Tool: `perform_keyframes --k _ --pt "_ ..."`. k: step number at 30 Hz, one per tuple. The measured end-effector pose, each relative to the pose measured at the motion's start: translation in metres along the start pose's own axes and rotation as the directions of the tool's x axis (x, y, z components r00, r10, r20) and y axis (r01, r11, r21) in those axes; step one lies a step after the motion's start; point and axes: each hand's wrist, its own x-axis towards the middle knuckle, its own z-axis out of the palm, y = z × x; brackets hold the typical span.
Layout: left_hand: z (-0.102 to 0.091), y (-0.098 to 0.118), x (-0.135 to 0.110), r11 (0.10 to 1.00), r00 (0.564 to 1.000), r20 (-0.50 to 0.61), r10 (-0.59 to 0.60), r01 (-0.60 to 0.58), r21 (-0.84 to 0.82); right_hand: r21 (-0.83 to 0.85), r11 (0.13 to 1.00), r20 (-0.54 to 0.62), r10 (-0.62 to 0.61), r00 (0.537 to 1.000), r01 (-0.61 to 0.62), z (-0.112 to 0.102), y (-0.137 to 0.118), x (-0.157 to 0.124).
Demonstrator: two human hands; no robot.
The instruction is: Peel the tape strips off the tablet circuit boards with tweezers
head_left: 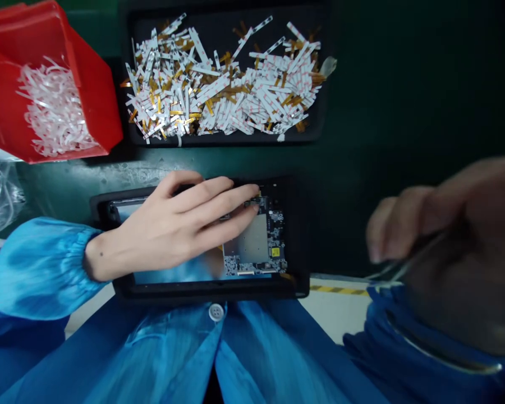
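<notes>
My left hand (172, 230) lies palm down across a black-framed device like an opened tablet (210, 290), with fingers stretched out and slightly apart. Its fingertips touch the upper part of a circuit board (252, 241), which carries a large grey metal shield and a small yellow sticker. Under the wrist and palm shows a shiny, glassy surface. Off to the right, apart from the device, my right hand (441, 224) is raised near the camera, dark and blurred. Its fingers are curled, and a thin pale strip or tool shows along them; its kind is unclear.
Beyond the device, a black tray (229, 141) holds many white strips with amber film. A red bin (99, 95) of clear curled strips stands at the far left, above some clear plastic wrap (0, 196). Yellow-black tape (340, 290) marks the floor beyond the dark green table edge.
</notes>
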Motion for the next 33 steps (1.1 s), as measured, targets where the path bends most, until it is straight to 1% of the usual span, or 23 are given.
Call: perform_keyframes --k 2,3,4,5,7,9,10,11,13,14,16,18,20,21,23,24,26,28,29,31,33 --pt "-0.001 0.000 0.001 1.000 1.000 0.001 -0.020 0.020 -0.009 -0.051 0.998 -0.003 0.039 0.999 -0.039 -0.007 -0.007 -0.024" --pt "-0.001 0.001 0.002 1.000 1.000 0.002 -0.020 0.020 -0.006 -0.139 0.988 0.041 0.079 0.996 -0.073 -0.009 -0.011 -0.037" --pt "-0.001 0.001 0.002 1.000 1.000 0.005 -0.010 0.010 0.005 -0.258 0.961 0.102 0.131 0.986 -0.101 -0.010 -0.015 -0.049" --pt "-0.002 0.002 0.003 1.000 1.000 0.011 0.007 -0.008 0.028 -0.377 0.920 0.147 0.170 0.974 -0.103 -0.010 -0.018 -0.060" --pt "-0.003 0.004 0.005 0.993 0.998 0.028 0.052 -0.054 0.106 -0.553 0.832 0.212 0.195 0.958 -0.047 -0.008 -0.022 -0.078" --pt "-0.005 0.007 0.006 0.973 0.994 0.049 0.098 -0.106 0.206 -0.639 0.767 0.243 0.133 0.961 0.055 -0.004 -0.022 -0.093" --pt "-0.005 0.009 0.007 0.961 0.992 0.063 0.112 -0.124 0.246 -0.673 0.732 0.243 0.083 0.967 0.106 0.000 -0.020 -0.099" --pt "-0.006 0.010 0.007 0.954 0.990 0.069 0.123 -0.137 0.267 -0.709 0.690 0.233 0.032 0.972 0.147 0.003 -0.018 -0.105" --pt "-0.006 0.009 0.006 0.959 0.990 0.054 0.128 -0.138 0.247 -0.776 0.595 0.209 -0.070 0.975 0.209 0.010 -0.015 -0.114" --pt "-0.006 0.007 0.004 0.968 0.991 0.047 0.126 -0.133 0.215 -0.797 0.559 0.199 -0.113 0.974 0.228 0.014 -0.013 -0.117" --pt "-0.005 0.002 0.001 0.986 0.993 0.051 0.110 -0.115 0.121 -0.811 0.534 0.175 -0.167 0.970 0.238 0.022 -0.010 -0.121" --pt "-0.003 -0.003 -0.002 0.998 0.996 0.058 0.061 -0.061 -0.001 -0.804 0.554 0.130 -0.190 0.973 0.216 0.029 -0.006 -0.122" --pt "-0.002 -0.004 -0.002 0.989 0.999 0.052 -0.016 0.023 -0.146 -0.784 0.589 0.082 -0.212 0.974 0.194 0.034 -0.001 -0.121" --pt "-0.003 -0.003 -0.001 0.976 0.997 0.040 -0.058 0.065 -0.206 -0.772 0.607 0.059 -0.229 0.972 0.190 0.036 0.002 -0.120" --pt "-0.004 0.006 0.005 0.960 0.993 0.009 -0.118 0.116 -0.256 -0.749 0.630 0.032 -0.273 0.962 0.204 0.039 0.007 -0.119" --pt "-0.005 0.012 0.008 0.960 0.993 -0.006 -0.122 0.116 -0.255 -0.743 0.633 0.027 -0.295 0.955 0.217 0.040 0.010 -0.119" --pt "-0.005 0.025 0.016 0.965 0.998 -0.014 -0.069 0.063 -0.255 -0.748 0.613 0.039 -0.342 0.939 0.254 0.040 0.013 -0.119" --pt "-0.004 0.036 0.023 0.952 0.999 0.035 0.010 0.001 -0.307 -0.763 0.572 0.073 -0.386 0.920 0.300 0.039 0.013 -0.120" --pt "-0.003 0.039 0.026 0.939 0.997 0.062 0.035 -0.011 -0.343 -0.773 0.547 0.092 -0.403 0.911 0.320 0.037 0.013 -0.120" --pt "0.000 0.043 0.030 0.918 0.994 0.099 0.044 -0.001 -0.397 -0.788 0.500 0.142 -0.421 0.896 0.359 0.035 0.013 -0.121" --pt "0.003 0.043 0.034 0.907 0.994 0.105 0.020 0.026 -0.421 -0.793 0.468 0.181 -0.431 0.884 0.391 0.032 0.015 -0.121"
